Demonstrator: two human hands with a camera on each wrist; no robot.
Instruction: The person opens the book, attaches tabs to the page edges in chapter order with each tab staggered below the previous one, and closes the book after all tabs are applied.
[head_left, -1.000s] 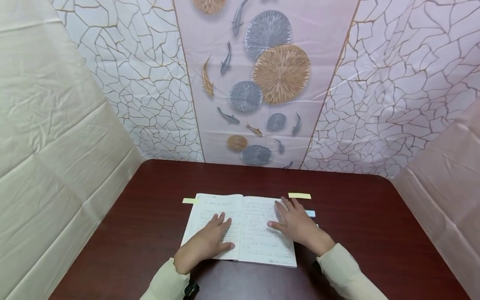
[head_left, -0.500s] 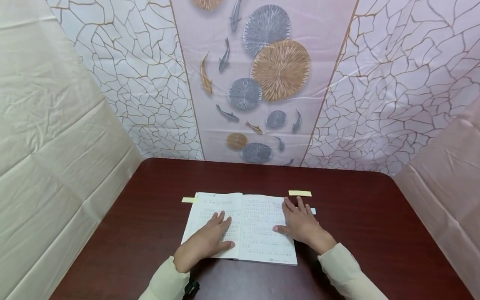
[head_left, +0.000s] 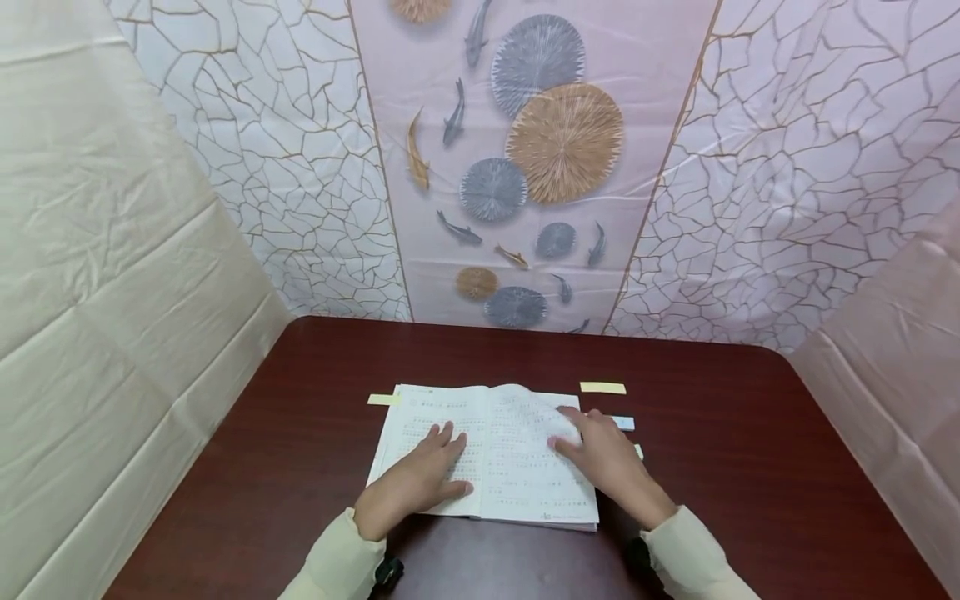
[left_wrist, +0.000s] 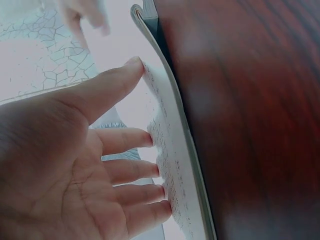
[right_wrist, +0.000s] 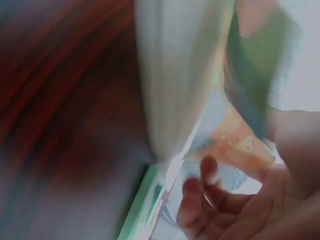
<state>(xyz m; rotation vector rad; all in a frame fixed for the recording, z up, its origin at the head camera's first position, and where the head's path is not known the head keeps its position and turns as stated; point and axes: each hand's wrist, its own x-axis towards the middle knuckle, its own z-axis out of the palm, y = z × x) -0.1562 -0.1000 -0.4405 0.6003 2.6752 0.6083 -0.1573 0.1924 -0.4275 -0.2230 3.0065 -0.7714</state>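
An open book with printed pages lies on the dark red table. My left hand rests flat on its left page, fingers spread; in the left wrist view the fingertips of this hand meet the printed page. At the right side my right hand pinches the outer edge of a right-hand page, which bows upward. The right wrist view has that hand with curled fingers beside a raised page with green print, over the blurred page block.
A yellow sticky tab sticks out on the book's left, a pale blue one on its right. Another yellow strip lies beyond the top right corner. The table meets patterned cloth walls behind.
My right hand slid to the page's right edge, then its thumb and fingers closed on the page and raised it into a curve. The left hand stays in place on the left page.
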